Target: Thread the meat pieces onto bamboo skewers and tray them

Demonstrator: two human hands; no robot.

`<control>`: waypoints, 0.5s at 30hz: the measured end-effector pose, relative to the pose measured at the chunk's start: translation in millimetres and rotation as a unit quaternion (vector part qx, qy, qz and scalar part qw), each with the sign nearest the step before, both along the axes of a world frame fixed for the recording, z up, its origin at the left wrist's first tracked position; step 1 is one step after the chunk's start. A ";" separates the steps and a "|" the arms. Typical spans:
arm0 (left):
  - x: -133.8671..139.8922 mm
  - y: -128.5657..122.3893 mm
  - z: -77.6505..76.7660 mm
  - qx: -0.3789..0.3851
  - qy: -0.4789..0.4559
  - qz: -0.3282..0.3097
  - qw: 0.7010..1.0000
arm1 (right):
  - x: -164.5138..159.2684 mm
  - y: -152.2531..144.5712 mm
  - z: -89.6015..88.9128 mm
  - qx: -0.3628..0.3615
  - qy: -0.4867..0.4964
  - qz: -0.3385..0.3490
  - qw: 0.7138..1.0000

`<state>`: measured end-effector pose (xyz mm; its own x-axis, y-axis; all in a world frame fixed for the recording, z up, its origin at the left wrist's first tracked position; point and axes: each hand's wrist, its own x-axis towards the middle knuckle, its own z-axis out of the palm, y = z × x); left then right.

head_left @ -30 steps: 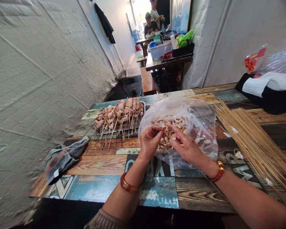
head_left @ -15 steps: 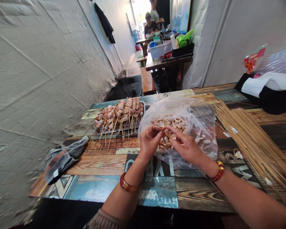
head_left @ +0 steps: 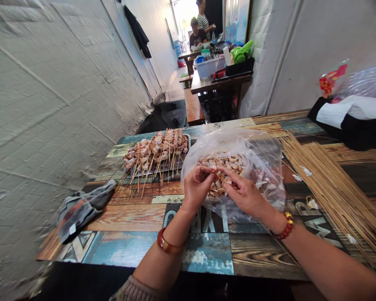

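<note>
My left hand (head_left: 196,186) is closed in a pinch, with a garlic clove (head_left: 214,171) between thumb and fingertips. My right hand (head_left: 242,192) meets it from the other side, its index fingertip at the clove. From beneath the right hand and wrist a thin bamboo skewer (head_left: 290,253) slants toward the table's front edge; its upper part is hidden by the hand. Both hands are above a clear plastic bag (head_left: 266,154), opened out and holding many garlic cloves (head_left: 221,161). Left of it, skewers threaded with garlic cloves (head_left: 159,144) are heaped on a metal tray (head_left: 189,140).
Loose bamboo skewers (head_left: 329,179) lie in a pile at the right, with bits of peel nearby. A grey cloth (head_left: 84,209) rests at the left edge. A black container (head_left: 360,129) with plastic packaging stands back right. Two people sit and stand at the far table.
Almost nothing differs. Both hands stay at the clove, with only tiny finger movement and a slight shift of the view.
</note>
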<state>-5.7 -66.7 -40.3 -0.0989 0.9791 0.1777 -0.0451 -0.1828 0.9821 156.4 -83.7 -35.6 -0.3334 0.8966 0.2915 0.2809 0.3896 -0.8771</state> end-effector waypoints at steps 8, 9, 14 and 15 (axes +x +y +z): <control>-0.7 -1.6 -4.4 -0.026 0.000 0.016 1.000 | -1.9 -1.7 -2.5 0.007 -0.010 -0.023 1.000; -1.2 -1.6 -5.3 -0.018 0.012 0.017 1.000 | -1.9 -2.0 -2.2 0.006 -0.008 -0.022 1.000; -3.8 -1.2 -9.2 0.022 0.072 0.019 0.997 | -2.1 -2.0 -2.4 0.004 -0.009 -0.027 1.000; -4.0 -1.1 -9.7 0.025 0.077 0.019 0.997 | -2.4 -1.7 -3.0 0.005 -0.009 -0.030 1.000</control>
